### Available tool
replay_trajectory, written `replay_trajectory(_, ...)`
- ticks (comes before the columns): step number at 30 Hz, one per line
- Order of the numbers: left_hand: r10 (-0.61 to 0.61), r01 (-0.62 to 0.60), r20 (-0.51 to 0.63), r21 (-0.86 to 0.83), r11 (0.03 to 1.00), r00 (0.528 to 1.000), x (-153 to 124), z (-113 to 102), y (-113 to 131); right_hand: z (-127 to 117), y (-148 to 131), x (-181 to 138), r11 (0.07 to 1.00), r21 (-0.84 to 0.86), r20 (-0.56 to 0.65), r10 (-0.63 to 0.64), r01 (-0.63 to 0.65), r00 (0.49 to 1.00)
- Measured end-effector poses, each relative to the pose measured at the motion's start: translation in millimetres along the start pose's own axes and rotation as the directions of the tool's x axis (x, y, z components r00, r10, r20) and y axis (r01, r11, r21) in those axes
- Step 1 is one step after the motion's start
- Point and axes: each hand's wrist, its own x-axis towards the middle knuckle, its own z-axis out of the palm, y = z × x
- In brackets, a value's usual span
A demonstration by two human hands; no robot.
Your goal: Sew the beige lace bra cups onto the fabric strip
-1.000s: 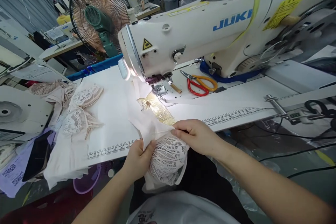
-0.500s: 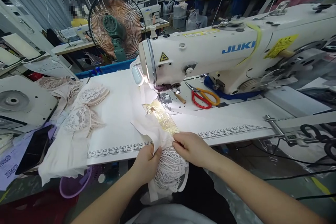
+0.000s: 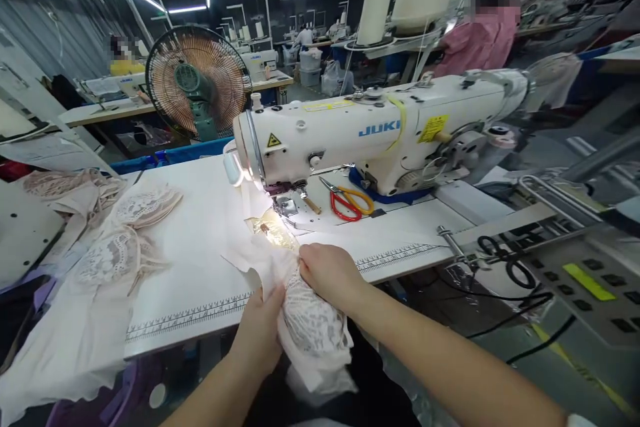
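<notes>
A pale lace bra piece (image 3: 315,320) hangs over the table's front edge above my lap, its plain white fabric lying up on the table. Gripping that fabric from the left, my left hand (image 3: 260,327) has its thumb on top. My right hand (image 3: 327,273) is closed on the other side of the same piece, close to the left one. Just beyond them, a shiny gold patch (image 3: 275,230) lies on the sewing bed by the needle area of a white JUKI sewing machine (image 3: 320,133). The fingertips are partly hidden in the cloth.
Red-and-orange-handled scissors (image 3: 347,205) rest on the machine bed. Several lace bra pieces (image 3: 113,257) are piled at the left. A ruler strip (image 3: 200,310) runs along the front edge. Behind the table stands a fan (image 3: 193,83). A person in pink (image 3: 480,40) is at the back right.
The view has swung up and to the right, so the machine and table appear further left. Both hands keep hold of the bra piece, whose lace cup now faces up more.
</notes>
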Motion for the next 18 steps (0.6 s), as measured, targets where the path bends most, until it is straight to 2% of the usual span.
replay_trajectory(2,-0.088,0.092,0.033,-0.139,0.986,0.996,2.9,7.7,3.0,-6.8,3.3,4.7,0.999,0.006,-0.015,0.038,-0.038,0.999)
replay_trajectory(6,-0.195,0.217,0.112,-0.250,0.944,0.974,8.5,7.0,10.9,-21.7,29.2,-11.1,0.989,0.080,-0.110,0.133,-0.124,0.985)
replay_trajectory(8,-0.233,0.252,0.098,-0.275,0.928,0.967,9.8,1.6,13.4,-26.6,46.2,-33.9,0.972,0.173,-0.160,0.186,-0.158,0.969)
replay_trajectory(9,-0.249,0.265,0.090,-0.285,0.921,0.964,10.0,-1.1,14.3,-26.6,52.7,-47.2,0.926,0.349,-0.165,0.208,-0.140,0.964)
replay_trajectory(10,-0.263,0.279,0.093,-0.292,0.915,0.960,9.8,-3.1,14.9,-24.3,56.9,-60.6,0.865,0.493,-0.093,0.156,-0.090,0.983)
replay_trajectory(11,-0.275,0.295,0.108,-0.298,0.908,0.955,9.4,-4.3,15.4,-19.1,58.1,-72.8,0.788,0.615,-0.005,0.024,-0.016,1.000)
replay_trajectory(12,-0.285,0.312,0.132,-0.302,0.901,0.950,8.9,-4.5,15.7,-11.1,56.4,-83.1,0.707,0.706,0.082,-0.129,0.034,0.988)
replay_trajectory(13,-0.291,0.327,0.161,-0.303,0.895,0.943,8.5,-3.9,15.9,-0.5,52.1,-90.9,0.653,0.756,0.152,-0.216,0.027,0.965)
replay_trajectory(14,-0.294,0.338,0.185,-0.298,0.893,0.938,8.3,-2.7,16.0,12.3,46.0,-96.1,0.607,0.794,0.206,-0.268,-0.001,0.941)
replay_trajectory(16,-0.291,0.339,0.205,-0.260,0.904,0.935,10.0,0.3,17.3,39.9,31.8,-99.8,0.478,0.874,0.239,-0.262,-0.089,0.935)
replay_trajectory(18,-0.285,0.318,0.182,-0.188,0.929,0.941,15.8,1.8,21.7,62.6,20.1,-97.4,0.398,0.901,0.291,-0.267,-0.170,0.919)
